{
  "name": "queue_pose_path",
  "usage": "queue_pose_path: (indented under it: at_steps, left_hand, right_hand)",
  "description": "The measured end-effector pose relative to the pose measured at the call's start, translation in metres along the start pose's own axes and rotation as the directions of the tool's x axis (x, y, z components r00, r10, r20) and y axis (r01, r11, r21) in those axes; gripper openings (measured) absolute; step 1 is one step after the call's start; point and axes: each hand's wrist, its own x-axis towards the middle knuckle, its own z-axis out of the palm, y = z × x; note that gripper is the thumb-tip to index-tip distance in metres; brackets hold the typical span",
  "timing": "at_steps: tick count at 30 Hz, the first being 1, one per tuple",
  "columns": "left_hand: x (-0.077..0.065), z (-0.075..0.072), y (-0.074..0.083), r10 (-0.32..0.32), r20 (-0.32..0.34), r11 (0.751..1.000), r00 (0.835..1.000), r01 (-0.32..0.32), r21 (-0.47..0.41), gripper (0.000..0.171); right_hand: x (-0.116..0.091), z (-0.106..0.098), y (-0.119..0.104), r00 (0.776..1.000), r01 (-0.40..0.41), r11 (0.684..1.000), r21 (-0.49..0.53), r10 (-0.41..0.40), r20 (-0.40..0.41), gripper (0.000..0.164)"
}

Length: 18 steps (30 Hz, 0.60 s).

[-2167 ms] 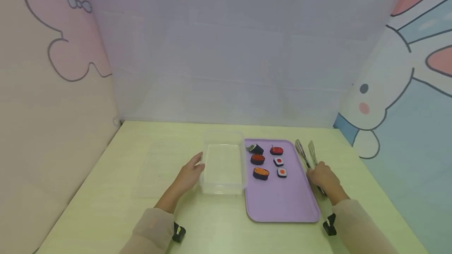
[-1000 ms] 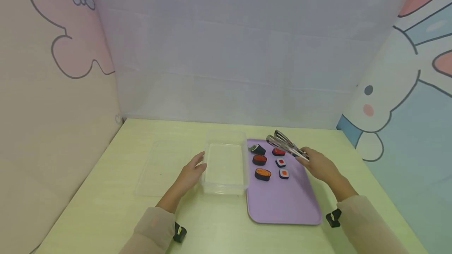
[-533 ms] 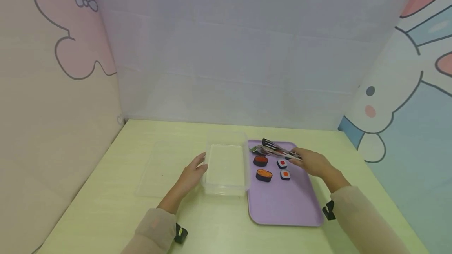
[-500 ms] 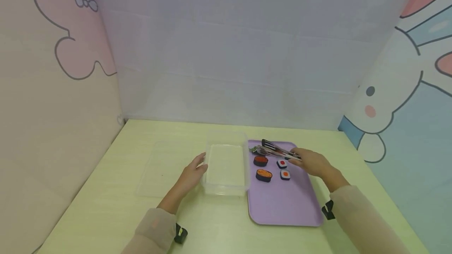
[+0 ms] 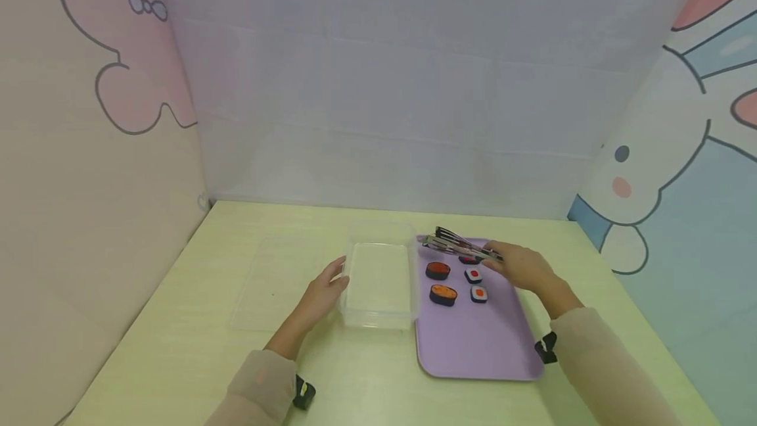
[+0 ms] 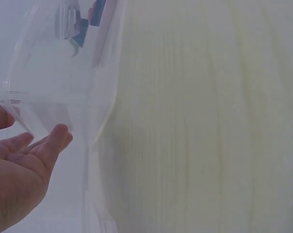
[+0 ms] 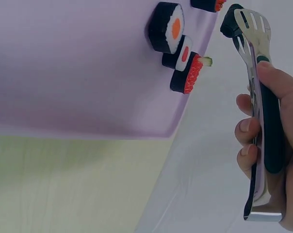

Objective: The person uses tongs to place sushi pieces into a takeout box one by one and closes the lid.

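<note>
Right hand (image 5: 520, 267): gripping the tongs (image 7: 271, 131)
Tongs: pinching a dark roll (image 7: 229, 23) near the purple tray's (image 5: 479, 347) far left corner
Left hand (image 5: 319, 296): resting loosely parted fingers against the clear box (image 5: 378, 319)
Purple tray: bearing five other sushi pieces (image 5: 443, 295)

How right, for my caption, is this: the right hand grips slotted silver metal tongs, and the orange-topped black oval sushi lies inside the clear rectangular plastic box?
One error: the orange-topped sushi lies on the purple rectangular tray beside the box, as the head view shows. The right hand does grip the tongs.
</note>
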Motion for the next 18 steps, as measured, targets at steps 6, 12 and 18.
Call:
queue_pose_path:
  at_steps: [6, 12, 18]
  left_hand:
    - [0.001, 0.0, 0.0, -0.009, 0.0, 1.0, 1.0, 0.009, 0.008, 0.052]
    - [0.002, 0.001, 0.0, -0.019, -0.01, 1.0, 1.0, 0.019, 0.006, 0.052]
    - [0.001, 0.001, 0.0, -0.031, -0.009, 0.999, 0.999, 0.031, 0.006, 0.052]
  right_hand:
    - [-0.005, -0.018, -0.003, 0.998, 0.01, 1.0, 0.008, -0.009, -0.069, 0.044]
    - [-0.003, -0.031, -0.018, 0.995, 0.036, 0.999, 0.019, -0.034, -0.098, 0.042]
    - [0.009, -0.03, -0.043, 0.991, 0.101, 0.994, 0.034, -0.098, -0.088, 0.039]
